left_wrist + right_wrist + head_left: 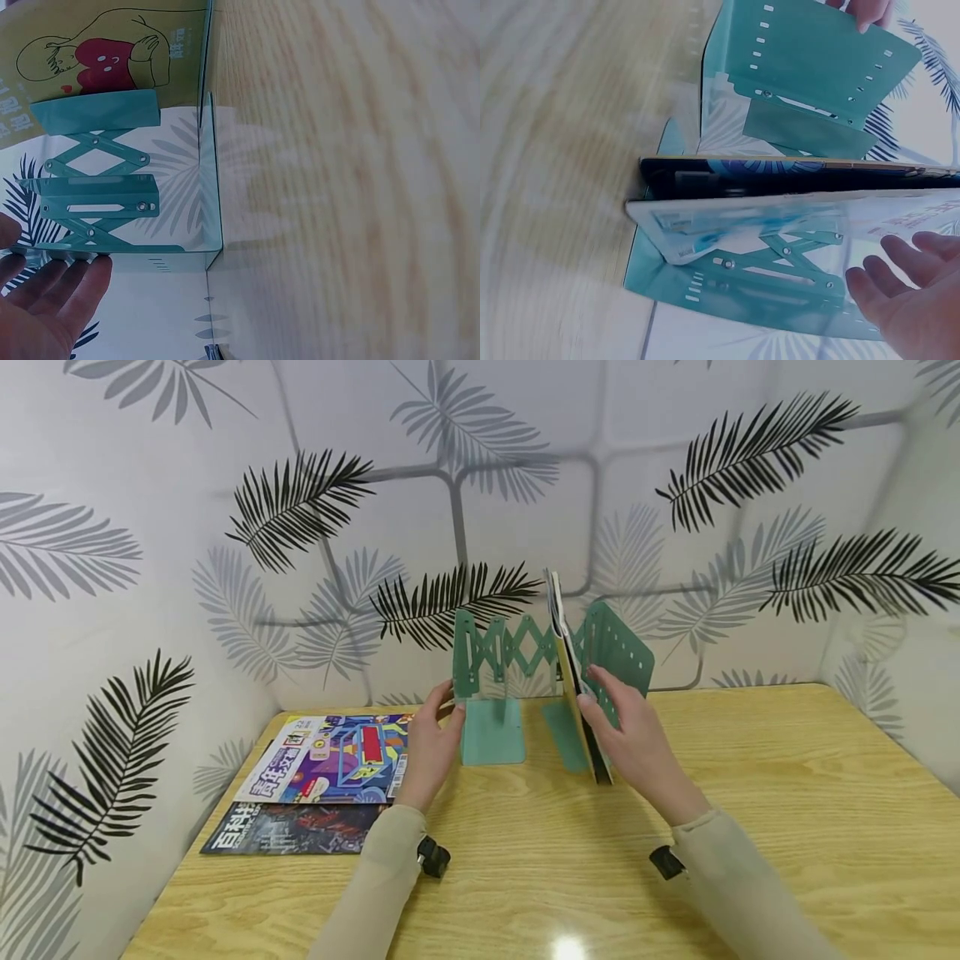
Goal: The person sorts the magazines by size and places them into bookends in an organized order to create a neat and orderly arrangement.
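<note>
A green expandable metal bookend (492,732) with crisscross links stands on the table at the wall. My left hand (433,747) holds its left end plate at the edge, thumb on the inner face and fingers behind in the left wrist view. A few thin magazines (573,710) stand upright, leaning slightly, between the end plates; one has a yellow cover (172,79) with a line-drawn figure and red heart. My right hand (630,739) is at their right side, fingers extended against the pale cover (780,217) in the right wrist view.
Two magazines lie overlapping at the table's left, a colourful one (330,760) over a dark one (300,831). The wood-grain table (517,877) meets a leaf-patterned wall (525,527) at the back. The bookend's right end plate (626,652) stands behind my right hand.
</note>
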A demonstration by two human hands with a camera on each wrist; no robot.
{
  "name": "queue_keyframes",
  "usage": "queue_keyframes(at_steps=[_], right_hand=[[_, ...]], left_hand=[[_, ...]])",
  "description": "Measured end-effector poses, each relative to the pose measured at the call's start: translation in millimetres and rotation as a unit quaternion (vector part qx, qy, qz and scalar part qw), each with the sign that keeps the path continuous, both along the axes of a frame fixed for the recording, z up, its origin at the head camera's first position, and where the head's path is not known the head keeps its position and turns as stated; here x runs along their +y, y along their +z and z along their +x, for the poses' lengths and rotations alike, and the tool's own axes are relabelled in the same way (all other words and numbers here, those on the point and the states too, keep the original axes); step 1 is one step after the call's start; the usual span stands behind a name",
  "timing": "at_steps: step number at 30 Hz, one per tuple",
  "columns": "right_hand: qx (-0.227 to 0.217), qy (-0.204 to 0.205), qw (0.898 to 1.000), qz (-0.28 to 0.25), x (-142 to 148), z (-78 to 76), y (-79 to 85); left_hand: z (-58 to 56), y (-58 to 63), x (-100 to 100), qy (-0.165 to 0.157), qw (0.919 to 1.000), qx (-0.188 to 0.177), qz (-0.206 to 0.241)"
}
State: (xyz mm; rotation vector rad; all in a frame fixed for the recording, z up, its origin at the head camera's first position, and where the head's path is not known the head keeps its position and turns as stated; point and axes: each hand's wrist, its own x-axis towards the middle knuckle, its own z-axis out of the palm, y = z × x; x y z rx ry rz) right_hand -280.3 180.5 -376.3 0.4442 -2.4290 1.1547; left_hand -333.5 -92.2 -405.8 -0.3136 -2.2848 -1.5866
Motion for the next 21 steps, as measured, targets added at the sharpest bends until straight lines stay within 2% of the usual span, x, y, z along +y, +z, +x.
queue_keyframes(at_steps=[9,12,16,21], right_hand=[[0.01,-0.003,0.999,0.053,8.6,18.9,-3.8],[0.043,-0.015,0.996,0.075,10.5,23.7,-4.9],[0.111,-0.043,0.988,0.1,15.3,26.1,-6.9],[0.18,-0.073,0.976,0.098,24.7,23.1,-10.2]], left_hand=[[0.2,2.6,-0.2,-0.004,1.0,0.005,-0.001],[0.0,2.8,-0.2,-0.002,1.0,0.006,-0.003],[0.2,2.2,-0.3,-0.003,1.0,0.005,-0.001],[1.3,0.5,-0.5,-0.005,1.0,0.002,0.002]])
